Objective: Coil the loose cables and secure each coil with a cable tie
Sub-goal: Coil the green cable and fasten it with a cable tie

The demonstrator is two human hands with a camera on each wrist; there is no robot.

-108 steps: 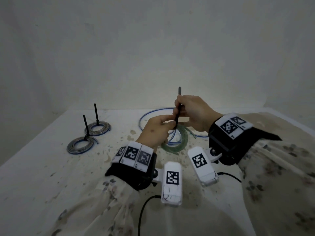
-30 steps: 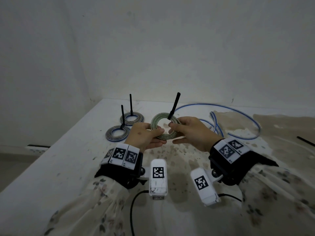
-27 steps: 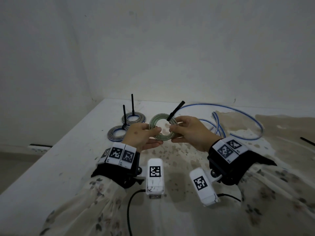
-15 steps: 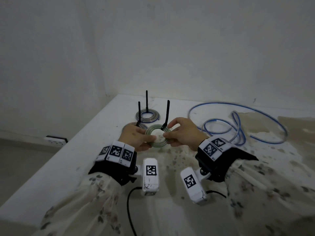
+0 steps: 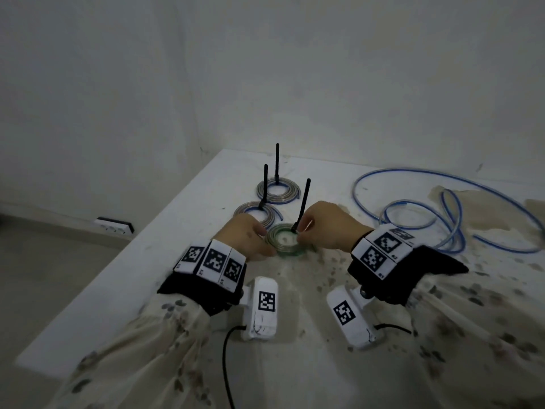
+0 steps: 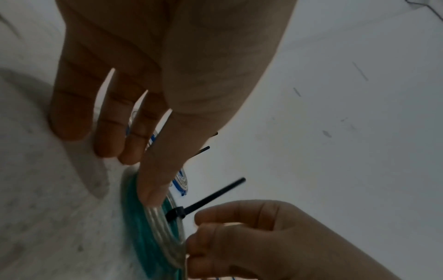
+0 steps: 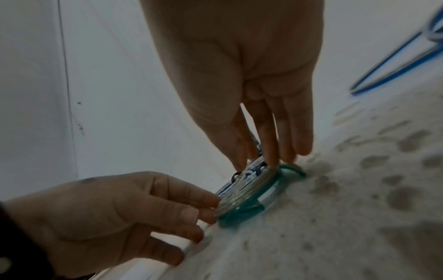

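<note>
- Pinching the green coil (image 5: 287, 250) at its left rim: left hand (image 5: 241, 240), thumb on top
- Right hand (image 5: 330, 225) pinches the right rim beside the black cable tie (image 5: 301, 203)

A white table (image 5: 182, 225), its top blotched with brownish stains, stood against the back wall of a bare room with plain pale walls (image 5: 324, 69). Dim, even light fell on the grey floor (image 5: 44, 276), where a white power strip (image 5: 113, 228) lay at the foot of the side wall.
</note>
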